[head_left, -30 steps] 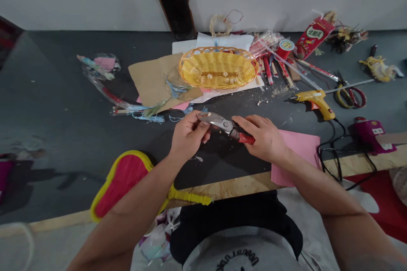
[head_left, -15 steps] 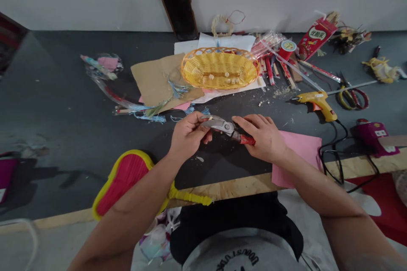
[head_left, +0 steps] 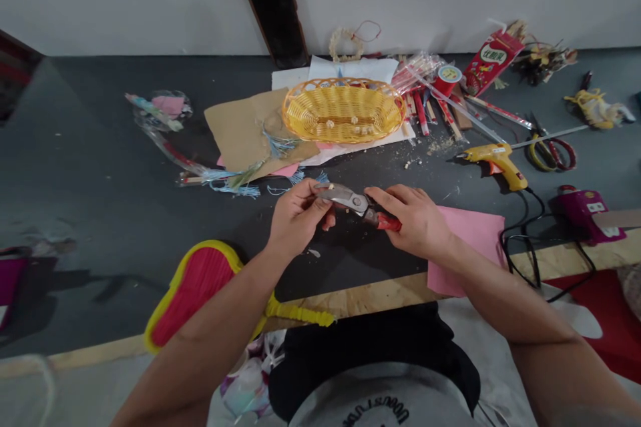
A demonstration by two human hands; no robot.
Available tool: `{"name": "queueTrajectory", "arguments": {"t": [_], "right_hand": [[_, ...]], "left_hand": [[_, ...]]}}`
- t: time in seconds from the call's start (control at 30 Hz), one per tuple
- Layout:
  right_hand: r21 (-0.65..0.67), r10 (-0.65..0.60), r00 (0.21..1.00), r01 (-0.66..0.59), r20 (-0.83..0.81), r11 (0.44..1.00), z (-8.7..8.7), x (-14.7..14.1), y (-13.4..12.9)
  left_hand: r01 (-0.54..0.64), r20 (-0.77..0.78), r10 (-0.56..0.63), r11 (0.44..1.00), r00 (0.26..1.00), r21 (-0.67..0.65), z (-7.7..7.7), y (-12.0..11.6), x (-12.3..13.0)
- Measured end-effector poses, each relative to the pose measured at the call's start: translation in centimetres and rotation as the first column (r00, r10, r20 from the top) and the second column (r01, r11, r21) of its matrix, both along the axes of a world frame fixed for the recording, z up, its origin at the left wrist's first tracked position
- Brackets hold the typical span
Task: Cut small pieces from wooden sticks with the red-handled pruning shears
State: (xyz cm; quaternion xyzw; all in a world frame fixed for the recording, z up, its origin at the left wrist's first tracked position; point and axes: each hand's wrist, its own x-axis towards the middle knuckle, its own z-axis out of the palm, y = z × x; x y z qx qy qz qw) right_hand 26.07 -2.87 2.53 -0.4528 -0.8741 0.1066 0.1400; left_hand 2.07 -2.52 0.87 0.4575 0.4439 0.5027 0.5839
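Note:
My right hand (head_left: 418, 219) is closed around the red handles of a pair of pruning shears (head_left: 354, 201), whose metal blades point left. At the blades, my left hand (head_left: 294, 219) is closed in a pinch, thumb and forefinger pressed together. A small pale piece (head_left: 331, 187) shows between the blade tips beside those fingers; its kind is too small to make out. Beyond the hands stands a yellow woven basket (head_left: 345, 95) with several tiny pale pieces in it. Pink paper (head_left: 473, 240) lies under my right forearm.
A yellow glue gun (head_left: 495, 161) with a black cable and scissors (head_left: 549, 150) lie at right. Brown paper (head_left: 240, 127) with blue tassels is left of the basket. A red-and-yellow fan-shaped piece (head_left: 200, 280) sits near my left forearm. A phone (head_left: 273, 7) leans on the wall.
The view has shifted slightly. Both hands and the shears keep nearly the same position and grip; nothing else has visibly moved.

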Motion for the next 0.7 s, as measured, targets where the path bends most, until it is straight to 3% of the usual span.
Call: {"name": "queueTrajectory", "arguments": {"t": [0.17, 0.4, 0.7], "right_hand": [[0.021, -0.019, 0.999, 0.019, 0.041, 1.0, -0.15, -0.19, 0.24], [-0.02, 0.021, 0.999, -0.02, 0.035, 1.0, -0.09, 0.09, 0.5], [-0.05, 0.039, 0.999, -0.038, 0.016, 0.998, -0.17, 0.13, 0.17]], "left_hand": [[-0.061, -0.099, 0.061, 0.998, 0.993, 0.007, -0.05, 0.08, -0.28], [0.052, -0.104, -0.051, 0.999, 0.993, 0.001, 0.5, -0.07, -0.29], [0.071, -0.09, -0.073, 0.997, 0.993, -0.024, 0.39, -0.11, -0.28]]}}
